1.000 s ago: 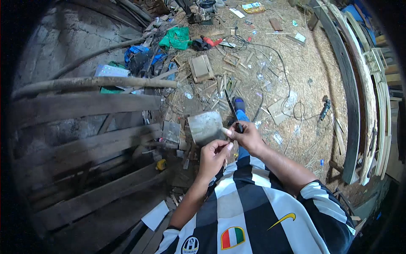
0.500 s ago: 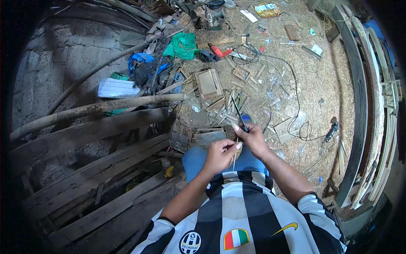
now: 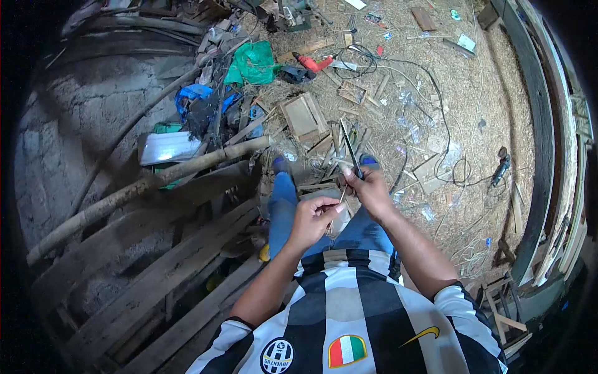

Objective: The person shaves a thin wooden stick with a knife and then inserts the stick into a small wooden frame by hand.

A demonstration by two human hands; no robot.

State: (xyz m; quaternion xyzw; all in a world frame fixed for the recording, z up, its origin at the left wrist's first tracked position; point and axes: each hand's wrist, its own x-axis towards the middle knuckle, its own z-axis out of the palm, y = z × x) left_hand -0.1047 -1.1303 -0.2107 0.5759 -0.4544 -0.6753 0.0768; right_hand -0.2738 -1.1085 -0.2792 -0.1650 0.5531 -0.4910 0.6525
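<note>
My right hand [image 3: 372, 192] is closed around the dark handle of a knife [image 3: 350, 144], its long narrow blade pointing up and away from me. My left hand [image 3: 315, 218] pinches a thin pale wooden stick [image 3: 343, 194] between thumb and fingers. The stick's upper end reaches close to my right thumb; whether the thumb touches it I cannot tell. Both hands are above my lap, in front of the striped shirt [image 3: 352, 299] and between my jeans-covered legs [image 3: 283, 209].
On the littered floor lie a wooden frame box [image 3: 304, 116], a red drill [image 3: 313, 63], a green plastic bag [image 3: 254, 62] and a black power tool [image 3: 500, 167] on a cord. A pole [image 3: 149, 182] and planks [image 3: 156, 274] stand left; long boards [image 3: 541, 124] line the right.
My head view has shifted, showing more of my legs and feet. My left hand has moved slightly left and down, and the stick now shows above its fingers rather than below.
</note>
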